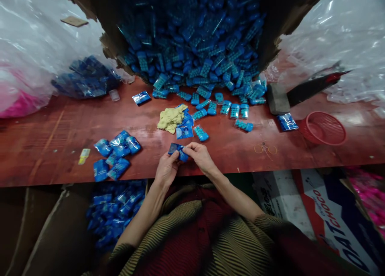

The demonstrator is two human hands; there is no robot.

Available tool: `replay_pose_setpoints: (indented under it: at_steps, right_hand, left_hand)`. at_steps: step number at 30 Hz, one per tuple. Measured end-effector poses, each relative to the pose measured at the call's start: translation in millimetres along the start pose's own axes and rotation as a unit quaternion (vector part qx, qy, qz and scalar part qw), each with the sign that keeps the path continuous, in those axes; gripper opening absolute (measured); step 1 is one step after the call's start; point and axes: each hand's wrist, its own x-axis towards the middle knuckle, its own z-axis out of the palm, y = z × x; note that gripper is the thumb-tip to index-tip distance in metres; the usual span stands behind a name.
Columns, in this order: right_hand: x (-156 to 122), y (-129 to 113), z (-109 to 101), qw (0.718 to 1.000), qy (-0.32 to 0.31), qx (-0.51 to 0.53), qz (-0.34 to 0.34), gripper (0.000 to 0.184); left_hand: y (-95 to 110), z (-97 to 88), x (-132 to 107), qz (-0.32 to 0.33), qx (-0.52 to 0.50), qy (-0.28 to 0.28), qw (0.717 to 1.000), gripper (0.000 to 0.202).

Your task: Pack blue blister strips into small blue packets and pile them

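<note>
Both my hands meet at the near edge of a red-brown table [54, 131]. My left hand [166, 168] and my right hand [199, 156] together pinch a small blue packet [178, 151] between their fingertips. Just beyond them lie a few blue packets [184, 130], a blue blister strip [201, 132] and a crumpled yellow cloth [170, 118]. A group of filled blue packets [116, 153] lies to the left of my left hand.
A torn cardboard box spills a big heap of blue blister strips [195, 47] at the back. A red mesh basket [324, 128] and a hammer [288, 94] lie right. A box of blue packets [112, 212] stands below the table at left. Clear plastic bags flank both sides.
</note>
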Motion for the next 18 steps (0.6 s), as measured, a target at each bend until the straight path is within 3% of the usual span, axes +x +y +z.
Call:
replay_pose_setpoints:
  at_steps: [4,11,18]
  right_hand:
    - [-2.1,-0.8,-2.6,1.000,0.005,-0.017,-0.017,0.029]
    - [-8.3,-3.6,-0.6,1.000,0.002,-0.014,-0.016,0.019]
    - [-8.3,0.0,2.6,0.997,0.006,-0.069,-0.018,0.024]
  left_hand:
    - [-3.5,-1.1,-2.0,0.013,0.001,-0.001,1.000,0.033]
    - [-5.1,-2.6,-5.0,0.035,0.024,-0.005,0.999,0.030]
    - [-5.8,2.6,-8.2,0.054,0.029,0.016,0.998,0.031]
